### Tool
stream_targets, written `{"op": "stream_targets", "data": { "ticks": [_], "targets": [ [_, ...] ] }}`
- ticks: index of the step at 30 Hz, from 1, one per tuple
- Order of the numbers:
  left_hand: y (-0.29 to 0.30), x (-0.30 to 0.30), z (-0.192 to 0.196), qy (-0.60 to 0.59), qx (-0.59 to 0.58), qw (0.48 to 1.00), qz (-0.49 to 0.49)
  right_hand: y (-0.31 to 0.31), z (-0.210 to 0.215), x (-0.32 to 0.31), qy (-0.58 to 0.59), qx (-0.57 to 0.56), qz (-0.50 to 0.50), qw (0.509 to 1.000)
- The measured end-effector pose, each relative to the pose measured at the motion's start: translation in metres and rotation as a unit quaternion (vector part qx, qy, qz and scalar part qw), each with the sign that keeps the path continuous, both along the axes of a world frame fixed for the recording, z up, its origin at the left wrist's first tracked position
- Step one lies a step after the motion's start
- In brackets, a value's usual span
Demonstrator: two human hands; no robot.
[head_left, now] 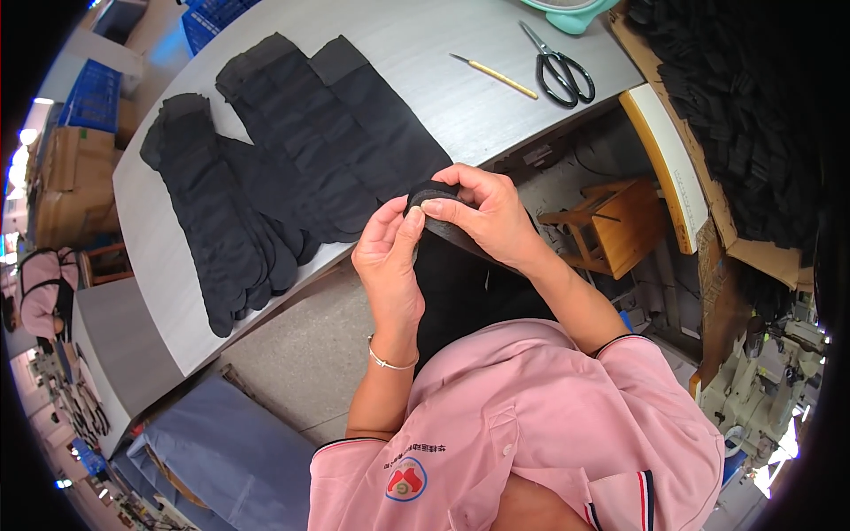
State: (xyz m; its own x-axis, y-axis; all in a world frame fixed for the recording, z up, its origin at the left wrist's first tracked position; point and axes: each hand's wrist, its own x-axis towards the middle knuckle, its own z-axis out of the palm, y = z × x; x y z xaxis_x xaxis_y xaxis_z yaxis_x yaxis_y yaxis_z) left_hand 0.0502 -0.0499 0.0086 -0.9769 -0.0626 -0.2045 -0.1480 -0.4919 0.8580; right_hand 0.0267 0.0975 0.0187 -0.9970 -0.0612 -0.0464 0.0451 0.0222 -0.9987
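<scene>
Between my hands, above my lap, is a black sock [452,232], pinched at its cuff; its lower part merges with my black trousers. My left hand [388,258], a bangle on its wrist, has thumb and fingers closed on the cuff's left side. My right hand [492,218] grips the same edge from the right, thumb on top, almost touching the left thumb. On the grey table [443,97] just beyond lie a fanned stack of black socks [305,133] and another overlapping stack [208,212] to its left.
Black-handled scissors [563,78] and a thin wooden-handled tool [500,78] rest at the table's far right. A teal-rimmed container [575,12] is behind them. At right, a carton holds many black pieces [722,115], near a wooden stool [624,228]. Another person [44,288] is far left.
</scene>
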Motion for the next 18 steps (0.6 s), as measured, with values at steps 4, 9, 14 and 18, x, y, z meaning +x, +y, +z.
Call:
{"op": "stream_targets", "data": {
  "ticks": [4,9,14,18],
  "targets": [
    [-0.011,-0.009,-0.002,-0.045,0.058,0.997,-0.017,0.015,0.010,-0.002,0.055,0.040,0.059,0.996],
    [-0.013,-0.012,-0.012,-0.091,0.173,0.970,-0.146,0.024,0.022,-0.003,0.084,0.109,0.103,0.985],
    [-0.014,-0.011,-0.014,-0.093,0.202,0.952,-0.208,0.029,0.026,0.003,0.082,0.110,0.102,0.985],
    [-0.015,-0.008,-0.012,-0.121,0.222,0.936,-0.246,0.032,0.025,0.006,0.030,0.078,0.123,0.989]
  ]
}}
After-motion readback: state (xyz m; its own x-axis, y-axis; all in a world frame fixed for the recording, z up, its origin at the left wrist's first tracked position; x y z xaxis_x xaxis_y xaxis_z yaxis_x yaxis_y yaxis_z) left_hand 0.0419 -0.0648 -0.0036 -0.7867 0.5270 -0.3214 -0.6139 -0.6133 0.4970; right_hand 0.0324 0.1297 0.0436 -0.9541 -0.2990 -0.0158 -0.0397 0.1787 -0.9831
